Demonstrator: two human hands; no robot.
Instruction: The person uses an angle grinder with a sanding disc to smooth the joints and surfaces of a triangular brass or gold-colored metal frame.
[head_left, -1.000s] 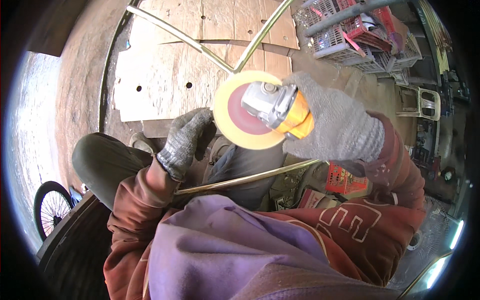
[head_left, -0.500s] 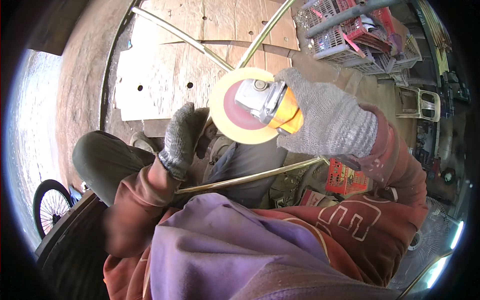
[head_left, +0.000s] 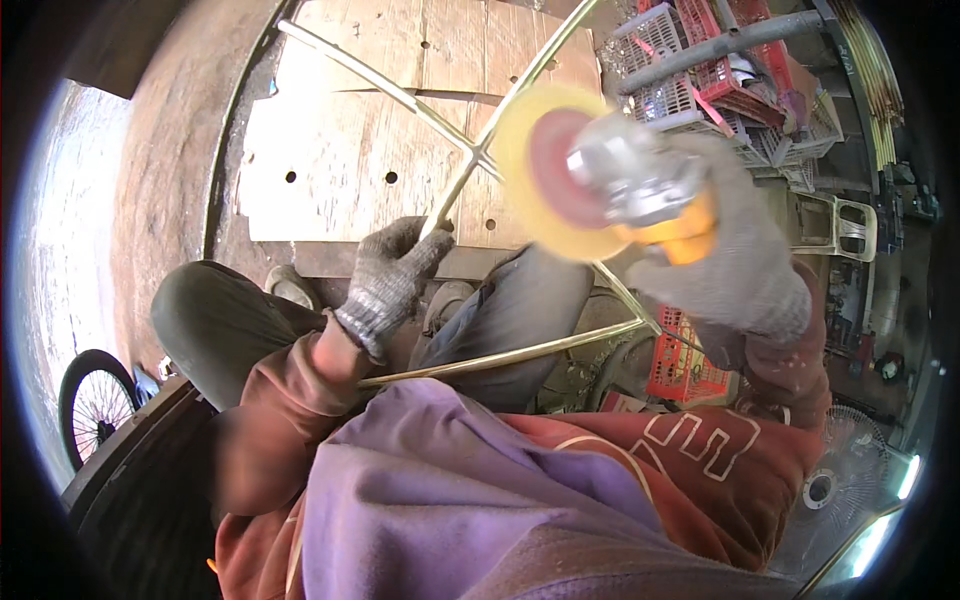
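Note:
My right hand (head_left: pixel 745 250), in a grey knit glove, is wrapped around an angle grinder (head_left: pixel 640 180) with a yellow body and a silver head. Its large round disc (head_left: pixel 525 170), yellow with a pinkish-red centre, sits just right of the crossing of a metal tube frame (head_left: pixel 457 188); the grinder is smeared by motion. I cannot tell whether the disc touches the frame. My left hand (head_left: pixel 395 270), gloved alike, closes around the near end of one shiny, pale gold tube. Another tube (head_left: pixel 510 356) of similar colour runs across my lap.
Flattened cardboard (head_left: pixel 340 150) with round holes lies on the floor ahead. Grey and red plastic crates (head_left: pixel 660 50) are stacked at the far right, near a pale plastic chair (head_left: pixel 835 225). A red basket (head_left: pixel 685 370) stands by my right side, a fan (head_left: pixel 830 480) behind it. A wheel (head_left: pixel 95 405) shows at left.
My right hand has moved the grinder right, uncovering the tubes' crossing. My left hand has shifted right and now visibly grips the tube. The view has shifted slightly.

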